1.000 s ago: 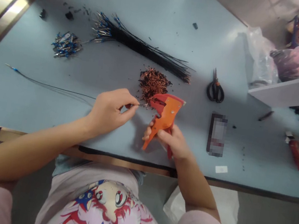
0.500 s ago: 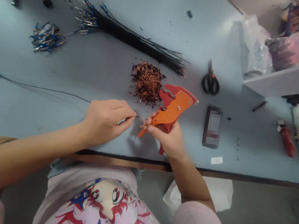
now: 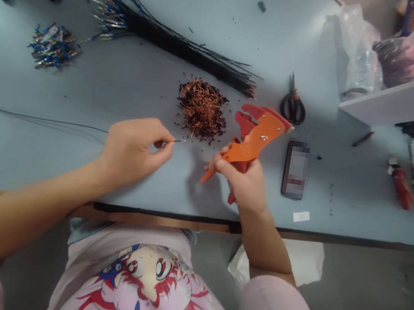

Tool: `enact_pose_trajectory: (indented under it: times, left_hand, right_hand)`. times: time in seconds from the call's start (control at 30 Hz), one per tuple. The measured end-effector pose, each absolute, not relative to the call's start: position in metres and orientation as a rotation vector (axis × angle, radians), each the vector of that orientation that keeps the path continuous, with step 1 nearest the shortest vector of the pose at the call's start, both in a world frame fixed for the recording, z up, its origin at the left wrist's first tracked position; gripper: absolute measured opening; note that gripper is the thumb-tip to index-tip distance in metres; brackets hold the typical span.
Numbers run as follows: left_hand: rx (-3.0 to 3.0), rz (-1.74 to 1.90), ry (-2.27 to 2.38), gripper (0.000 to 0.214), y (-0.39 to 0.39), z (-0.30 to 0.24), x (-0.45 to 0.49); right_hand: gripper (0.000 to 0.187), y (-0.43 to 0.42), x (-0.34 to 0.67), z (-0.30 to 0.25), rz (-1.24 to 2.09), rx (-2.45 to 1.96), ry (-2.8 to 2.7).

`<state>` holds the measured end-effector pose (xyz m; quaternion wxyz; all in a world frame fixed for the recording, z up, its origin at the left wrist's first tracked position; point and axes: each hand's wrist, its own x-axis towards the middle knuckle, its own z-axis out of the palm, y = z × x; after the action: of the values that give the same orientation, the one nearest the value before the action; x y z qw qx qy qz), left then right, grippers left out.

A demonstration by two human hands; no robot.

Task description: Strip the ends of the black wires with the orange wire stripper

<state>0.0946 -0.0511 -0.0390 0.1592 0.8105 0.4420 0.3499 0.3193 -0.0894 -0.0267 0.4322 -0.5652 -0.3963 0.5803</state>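
Between thumb and fingertips, my left hand [image 3: 133, 152] pinches a thin black wire [image 3: 41, 119]. The wire trails left over the table to a blue-banded end, and its short tip pokes out to the right of my fingers. My right hand [image 3: 244, 181] is wrapped round the handles of an orange and red wire stripper [image 3: 258, 139], whose jaws point up and left. Wire and tool are apart. Just beyond, between the hands, lies a heap of copper and black wire scraps [image 3: 202, 108].
Behind the scraps lies a bundle of black wires [image 3: 184, 48]. A pile of blue and silver terminals [image 3: 54, 48] is at left. Black scissors [image 3: 293, 104], a dark phone-like object [image 3: 295, 169] and a white label [image 3: 301, 216] are at right, with a shelf [image 3: 402, 96] beyond.
My hands have drawn apart: the left moved left with the wire, the right moved up and right with the stripper. The wire's tip has come away from my right fingers.
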Motion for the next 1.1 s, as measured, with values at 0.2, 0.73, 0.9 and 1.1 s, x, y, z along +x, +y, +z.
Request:
enact_pose_trajectory:
  times: [0.2,0.73,0.9,1.1]
  left_hand:
    - [1.98,0.98,1.28,0.011,-0.042,-0.035,0.091]
    - [1.861,1.219,1.312,0.007,-0.049,-0.032,0.095]
    - [1.878,1.259,1.268,0.007,-0.05,-0.031,0.096]
    - [1.879,1.256,1.242,0.009,-0.05,-0.027,0.097]
  right_hand:
    - [0.041,-0.081,0.33,-0.031,1.762,-1.393,-0.895]
    - [0.054,-0.087,0.326,-0.031,1.942,-1.286,-0.841]
    - [0.04,-0.093,0.319,-0.033,2.113,-1.209,-0.79]
    - [0.034,-0.101,0.318,-0.033,2.232,-1.011,-0.84]
